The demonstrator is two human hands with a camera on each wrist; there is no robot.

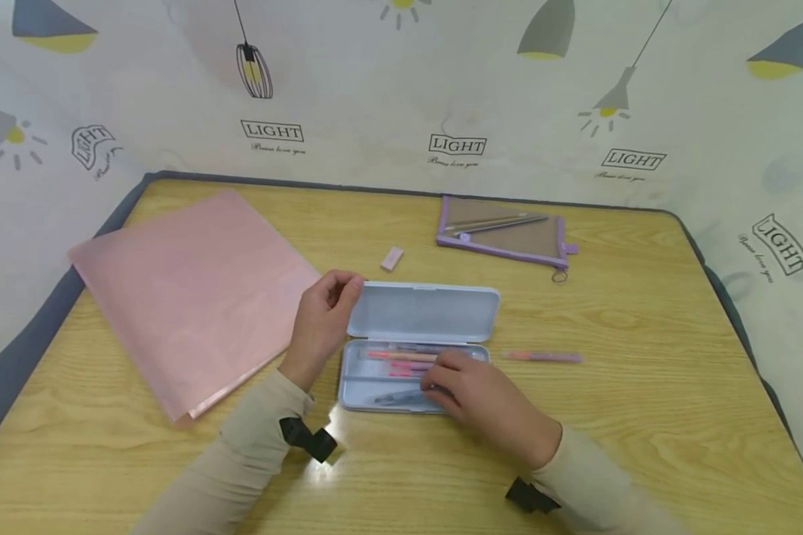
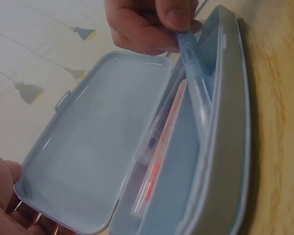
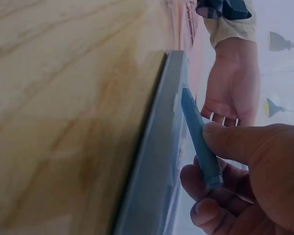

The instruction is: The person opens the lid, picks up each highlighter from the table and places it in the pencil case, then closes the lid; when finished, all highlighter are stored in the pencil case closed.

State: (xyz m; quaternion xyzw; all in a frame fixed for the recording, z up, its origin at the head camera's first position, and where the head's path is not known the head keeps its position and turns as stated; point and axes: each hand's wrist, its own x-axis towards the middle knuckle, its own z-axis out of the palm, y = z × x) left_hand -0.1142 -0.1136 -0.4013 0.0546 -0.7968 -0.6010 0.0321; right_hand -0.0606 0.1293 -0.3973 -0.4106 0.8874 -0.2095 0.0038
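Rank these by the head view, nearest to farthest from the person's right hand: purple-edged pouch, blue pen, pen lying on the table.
1. Blue pen: pinched in the right hand itself.
2. Pen lying on the table: just to the right of the open case.
3. Purple-edged pouch: toward the table's back edge.

light-blue pen (image 2: 197,78) in the right hand (image 2: 147,24), left hand (image 2: 0,196) at the pencil case lid (image 2: 95,142)
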